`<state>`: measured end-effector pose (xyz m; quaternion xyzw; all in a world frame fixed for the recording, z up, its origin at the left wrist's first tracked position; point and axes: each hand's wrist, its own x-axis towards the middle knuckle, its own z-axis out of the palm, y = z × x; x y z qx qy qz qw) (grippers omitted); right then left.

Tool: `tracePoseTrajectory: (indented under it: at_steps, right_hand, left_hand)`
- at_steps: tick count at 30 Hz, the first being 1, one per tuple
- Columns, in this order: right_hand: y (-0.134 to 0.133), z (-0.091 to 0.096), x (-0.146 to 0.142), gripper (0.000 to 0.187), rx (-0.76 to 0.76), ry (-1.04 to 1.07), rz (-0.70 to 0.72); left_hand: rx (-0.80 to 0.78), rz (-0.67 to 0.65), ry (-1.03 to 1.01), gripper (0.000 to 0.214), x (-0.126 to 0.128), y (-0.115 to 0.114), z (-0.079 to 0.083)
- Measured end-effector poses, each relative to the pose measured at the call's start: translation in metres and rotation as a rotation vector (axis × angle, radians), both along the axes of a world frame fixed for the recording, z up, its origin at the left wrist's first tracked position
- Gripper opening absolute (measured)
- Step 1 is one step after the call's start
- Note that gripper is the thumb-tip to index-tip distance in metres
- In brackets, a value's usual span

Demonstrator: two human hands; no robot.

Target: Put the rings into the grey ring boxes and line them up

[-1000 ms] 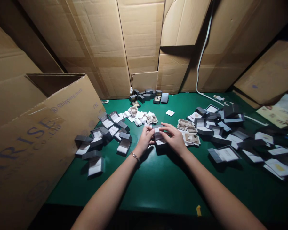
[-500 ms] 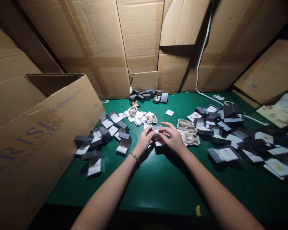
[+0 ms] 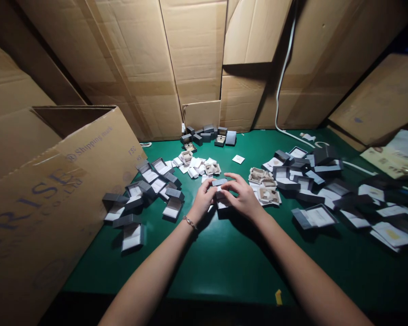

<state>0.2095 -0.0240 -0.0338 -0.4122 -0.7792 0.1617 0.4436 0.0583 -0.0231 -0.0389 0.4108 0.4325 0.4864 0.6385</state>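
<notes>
Flattened cardboard sheets (image 3: 193, 59) stand along the back of the green counter (image 3: 224, 271), overlapping one another, with 1 tan sheet (image 3: 377, 99) leaning at the right. On the left, an open carton (image 3: 64, 190) printed "Shipping mark" and "RISE" tilts toward the counter. A white cable (image 3: 284, 77) runs down the cardboard and along the counter's far right. A small white card (image 3: 238, 159) lies near the back, printed papers (image 3: 391, 158) sit in the right corner, and 1 scrap of yellow tape (image 3: 278, 297) clings near the front edge.
</notes>
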Motion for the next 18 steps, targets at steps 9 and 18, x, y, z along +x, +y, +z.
tracePoseTrajectory:
  at_steps: [9,18]
  right_hand:
    - [-0.0008,-0.0023,0.0002,0.013,-0.019,0.052,-0.016]
    - [0.0023,-0.0043,0.001,0.012,0.033,0.018,-0.015]
  left_hand:
    - [-0.014,0.031,0.009,0.029,-0.0012,0.0023,-0.0021]
    - [-0.006,0.035,0.013,0.026,-0.0004,0.0049,-0.0037]
